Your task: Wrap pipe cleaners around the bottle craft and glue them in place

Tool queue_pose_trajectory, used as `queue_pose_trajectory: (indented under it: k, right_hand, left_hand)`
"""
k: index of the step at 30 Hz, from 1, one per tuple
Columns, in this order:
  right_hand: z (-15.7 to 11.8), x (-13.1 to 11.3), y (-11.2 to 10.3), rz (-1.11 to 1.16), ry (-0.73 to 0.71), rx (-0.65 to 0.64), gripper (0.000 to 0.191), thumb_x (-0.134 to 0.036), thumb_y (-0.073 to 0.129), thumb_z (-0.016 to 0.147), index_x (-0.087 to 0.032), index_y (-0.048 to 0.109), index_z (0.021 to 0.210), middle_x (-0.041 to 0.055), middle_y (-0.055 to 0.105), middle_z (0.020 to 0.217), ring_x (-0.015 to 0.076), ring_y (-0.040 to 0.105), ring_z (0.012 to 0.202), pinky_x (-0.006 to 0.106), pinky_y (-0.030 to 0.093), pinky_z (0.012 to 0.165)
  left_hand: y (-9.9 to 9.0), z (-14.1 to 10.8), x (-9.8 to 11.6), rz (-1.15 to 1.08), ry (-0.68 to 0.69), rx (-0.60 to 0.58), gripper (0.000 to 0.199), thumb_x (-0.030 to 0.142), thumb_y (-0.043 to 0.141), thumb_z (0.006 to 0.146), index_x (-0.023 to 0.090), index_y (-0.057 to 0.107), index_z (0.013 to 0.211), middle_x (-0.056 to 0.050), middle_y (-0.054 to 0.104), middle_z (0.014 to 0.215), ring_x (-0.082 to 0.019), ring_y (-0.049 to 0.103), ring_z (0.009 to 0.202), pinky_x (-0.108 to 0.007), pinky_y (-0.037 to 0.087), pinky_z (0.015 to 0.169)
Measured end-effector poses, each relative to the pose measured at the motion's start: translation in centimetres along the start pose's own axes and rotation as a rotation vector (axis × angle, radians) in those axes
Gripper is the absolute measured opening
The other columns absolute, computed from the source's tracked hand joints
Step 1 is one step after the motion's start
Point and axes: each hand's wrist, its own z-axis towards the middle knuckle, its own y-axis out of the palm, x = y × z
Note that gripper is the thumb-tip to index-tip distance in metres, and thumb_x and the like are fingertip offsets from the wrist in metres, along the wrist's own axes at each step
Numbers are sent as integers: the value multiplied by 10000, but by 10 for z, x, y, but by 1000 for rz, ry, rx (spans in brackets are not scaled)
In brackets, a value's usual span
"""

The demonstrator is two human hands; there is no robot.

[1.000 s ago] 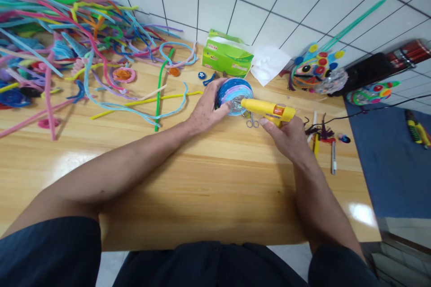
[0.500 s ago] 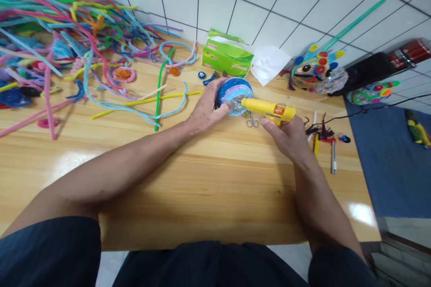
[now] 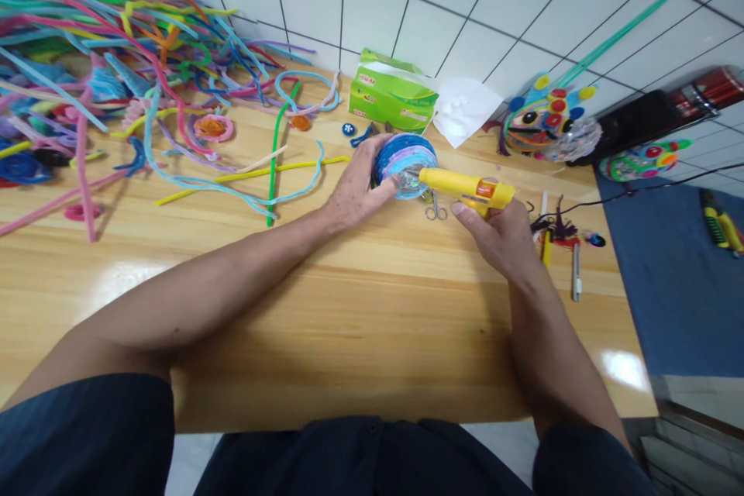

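My left hand [image 3: 366,182] is wrapped round a rounded piece [image 3: 405,151] covered in bands of dark blue, lilac and light blue pipe cleaner, with a clear, shiny end turned toward me. In my right hand [image 3: 504,236] is a yellow glue gun [image 3: 459,184], its nozzle pointing left at that shiny end. Whether the tip touches the surface I cannot tell. Just below the wrapped piece, the handles of small scissors [image 3: 435,211] show; their blades are hidden behind it.
Many loose pipe cleaners [image 3: 168,85] heap at the left. A green tissue pack [image 3: 392,93] and white paper [image 3: 465,110] are at the wall. Decorated crafts [image 3: 540,124], a utility knife [image 3: 576,271] and a black cord [image 3: 656,184] lie at the right.
The glue gun has shifted very slightly right and down, together with my right hand. My left hand and the wrapped piece stay where they were.
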Motion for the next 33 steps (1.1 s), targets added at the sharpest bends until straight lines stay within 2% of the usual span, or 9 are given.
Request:
queue_pose_trajectory:
  k: [5,10,16,23,28,33]
  right_hand:
    - [0,0,2,8,17,-11,410,-684,791,1090,-296,866,1199,78,931,1148,329,871,1006,525,745,993]
    - [-1,-1,3,3,4,7,414,-679,812,1073,-287,854,1202,88,931,1171,329,875,1008,519,745,997]
    - [0,-5,-1,-3,14,-18,349,-612,792,1081,-285,850,1188,68,922,1081,309,853,935,495,736,925]
    - [0,-4,0,13,13,-4,362,-625,825,1063,-286,837,1188,69,916,1109,306,849,947,499,735,941]
    - [-1,-3,0,27,15,-15,325,-592,813,1077,-291,842,1196,76,917,1133,316,858,976,521,740,968]
    - [0,-4,0,6,14,-13,329,-604,810,1077,-303,850,1205,75,922,1127,325,856,976,520,750,948]
  left_hand:
    - [0,-1,-1,-28,-39,-3,735,742,780,1071,412,551,1686,-108,679,1779,-465,661,1671,-748,565,1430]
    - [1,0,-1,-32,-37,9,749,756,771,1064,393,557,1684,-122,687,1762,-469,662,1671,-733,557,1440]
    - [1,0,-1,-34,-45,-2,741,741,775,1069,410,552,1692,-114,678,1777,-473,656,1676,-752,567,1425]
    - [1,0,0,-23,-5,8,750,763,739,1107,338,530,1688,-146,689,1759,-439,671,1660,-696,568,1429]
    - [0,0,-2,-23,-27,-3,793,815,755,1082,353,539,1688,-128,688,1768,-454,663,1659,-718,564,1428]
    - [0,1,-1,-29,-33,6,750,805,751,1075,401,551,1675,-108,697,1765,-457,664,1662,-735,561,1434]
